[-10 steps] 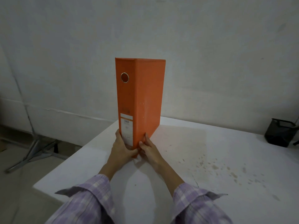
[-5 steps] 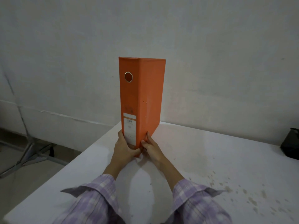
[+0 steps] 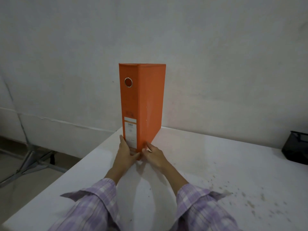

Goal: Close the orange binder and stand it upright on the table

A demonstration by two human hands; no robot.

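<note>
- Fingers (image 3: 123,142) of left hand (image 3: 125,153) and right hand (image 3: 154,154): pressed around base of orange binder (image 3: 142,104).
- Orange binder: closed, stood upright near far left corner of surface (image 3: 208,164).

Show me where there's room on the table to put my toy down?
The biggest bare patch of the table lies between the binder and the black basket. Another lies left of the left hand, toward the edge. It's crowded at the binder's base, where the right hand also holds it. The near right is speckled with stains.

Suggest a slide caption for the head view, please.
Both hands, left and right, steady the closed orange binder upright on the white table.
</note>
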